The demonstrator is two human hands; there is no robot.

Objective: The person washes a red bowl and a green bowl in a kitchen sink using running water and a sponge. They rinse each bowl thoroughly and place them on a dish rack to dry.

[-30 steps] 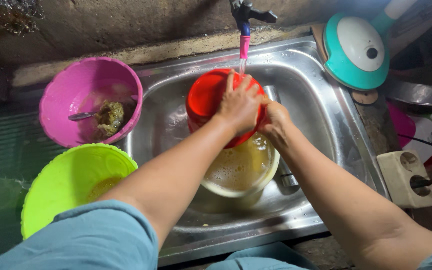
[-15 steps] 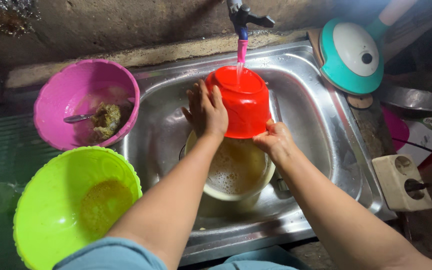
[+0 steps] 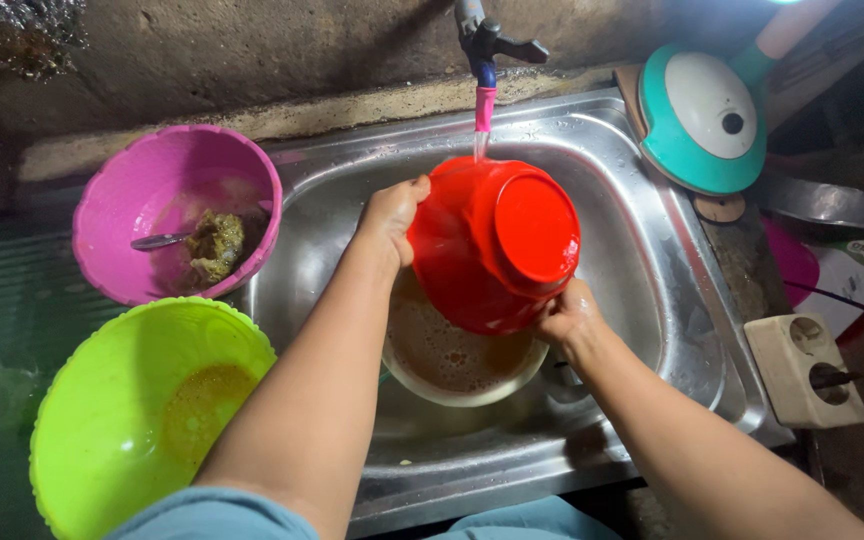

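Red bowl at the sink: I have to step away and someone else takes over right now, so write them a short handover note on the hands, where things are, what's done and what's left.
Left hand: grips the left rim of the red bowl.
Right hand: holds the bowl from below on the right.
The bowl is tipped, base toward the camera, under the running tap, above the steel sink.
A pale bowl of murky water sits in the sink beneath it.
On the left: the pink bowl holds a spoon and food scraps; the green bowl has orange residue.
Done: red bowl looks nearly rinsed.
Left: pale, pink and green bowls appear unwashed.
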